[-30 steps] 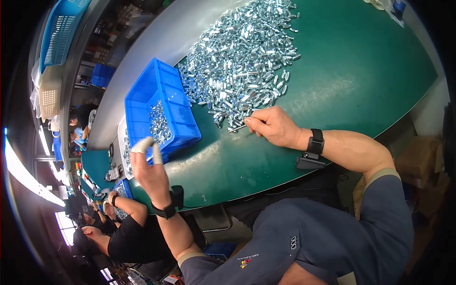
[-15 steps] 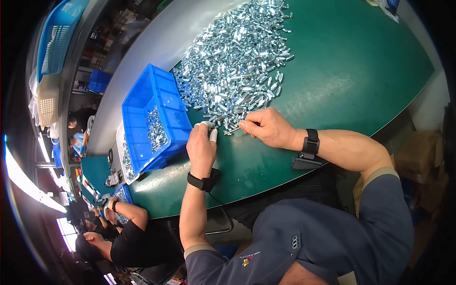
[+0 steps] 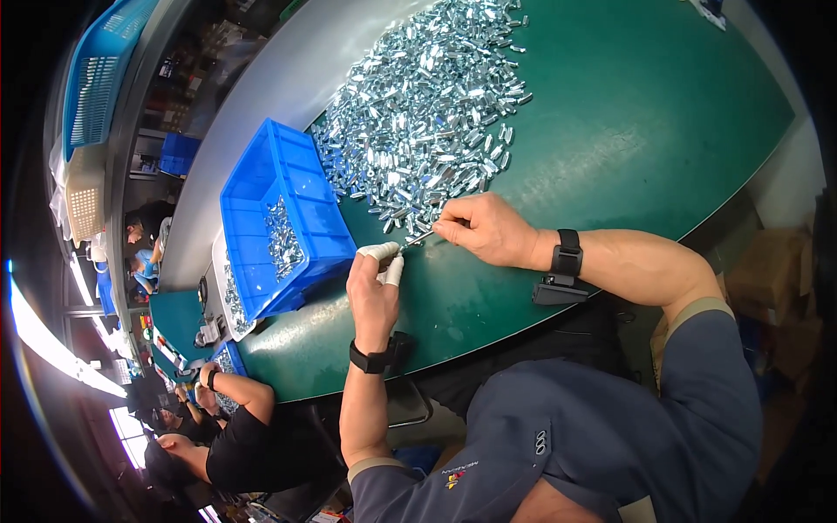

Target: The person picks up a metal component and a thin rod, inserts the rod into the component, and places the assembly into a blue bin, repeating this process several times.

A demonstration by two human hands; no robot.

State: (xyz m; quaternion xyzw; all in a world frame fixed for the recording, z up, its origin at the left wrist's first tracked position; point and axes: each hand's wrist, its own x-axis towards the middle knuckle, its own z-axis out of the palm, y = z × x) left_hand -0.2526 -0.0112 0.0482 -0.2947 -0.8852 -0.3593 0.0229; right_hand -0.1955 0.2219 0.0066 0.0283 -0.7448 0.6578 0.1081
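Note:
My left hand (image 3: 373, 292), with white covers on its thumb and a finger, pinches a small shiny metal piece (image 3: 400, 254) that is mostly hidden by the fingertips. From the right, my right hand (image 3: 491, 231) grips a thin metal rod (image 3: 421, 238), whose tip points at and reaches the piece in the left fingers. Whether the tip goes inside it I cannot tell. Just beyond both hands spreads a large heap of small silvery metal pieces (image 3: 418, 122) on the green tabletop (image 3: 602, 148).
Left of my left hand stands a blue bin (image 3: 318, 205) partly filled with metal pieces, beside a white tray (image 3: 234, 305) holding more. A co-worker in black (image 3: 261, 449) sits farther left at another blue container (image 3: 231, 357). The table's curved edge (image 3: 523, 336) runs close to me.
My left hand has drawn slightly back toward me, away from the heap's near edge. The rod in my right hand now meets the metal piece at my left fingertips.

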